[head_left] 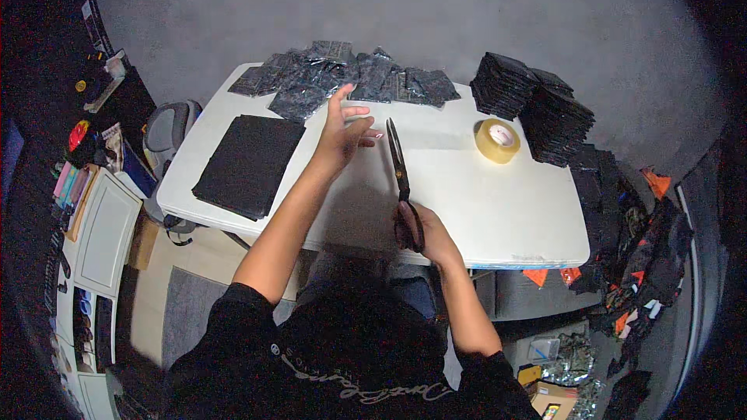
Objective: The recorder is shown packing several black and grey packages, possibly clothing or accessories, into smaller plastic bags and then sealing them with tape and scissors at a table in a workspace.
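My right hand (426, 235) grips a pair of scissors (398, 162) by the black handles, over the near middle of the white table (482, 210). The long blades point away from me and look closed. Above the table's middle, my left hand (345, 137) is raised with its fingers apart, holding nothing. Its fingertips come near the scissors' tip without touching it. Beyond that hand, dark items in shiny clear wrapping (311, 78) lie in a loose heap along the far edge. A flat stack of black sheets (250, 165) rests left of my left forearm.
A roll of clear tape (498, 141) lies on the right side, beside tall stacks of folded black pieces (537, 101) at the far right corner. Black and orange scraps (650, 241) are piled right of the table. A grey chair (167, 136) and white cabinet (101, 233) stand at left.
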{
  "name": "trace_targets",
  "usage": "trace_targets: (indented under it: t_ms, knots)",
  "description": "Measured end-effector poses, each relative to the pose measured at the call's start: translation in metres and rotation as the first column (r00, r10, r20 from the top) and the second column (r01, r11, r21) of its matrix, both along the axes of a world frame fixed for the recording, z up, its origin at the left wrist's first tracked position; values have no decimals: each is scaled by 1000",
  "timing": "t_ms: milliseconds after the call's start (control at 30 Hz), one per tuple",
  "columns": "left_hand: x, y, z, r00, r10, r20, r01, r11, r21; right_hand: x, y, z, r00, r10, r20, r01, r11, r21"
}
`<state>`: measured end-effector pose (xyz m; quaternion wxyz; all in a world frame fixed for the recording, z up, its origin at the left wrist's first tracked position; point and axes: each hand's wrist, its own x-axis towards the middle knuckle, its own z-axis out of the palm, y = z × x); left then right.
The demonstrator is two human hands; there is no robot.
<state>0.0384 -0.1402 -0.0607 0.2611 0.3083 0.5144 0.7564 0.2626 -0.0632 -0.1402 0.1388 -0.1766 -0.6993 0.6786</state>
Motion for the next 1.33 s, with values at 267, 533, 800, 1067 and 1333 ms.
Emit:
trace_targets:
  t_ms: [267,533,800,1067,1333]
  knots:
    - [11,-23,4,1000,1,7,-1,999,39,-9,7,9,993,-118,2,110,930,351]
    - [55,-70,-12,993,97,-61,-88,987,132,-32,18,23,942,-258,216,-12,614,789]
    - [89,-59,-11,986,-37,-165,59,990,131,-8,19,-10,926,-358,-121,310,536,785]
    - [150,-22,-36,957,-172,-233,189,980,54,101,-21,-41,730,-519,-444,532,840,-109]
    - [214,7,-35,844,-407,-348,451,891,52,125,-8,-31,637,-629,-445,367,756,-542]
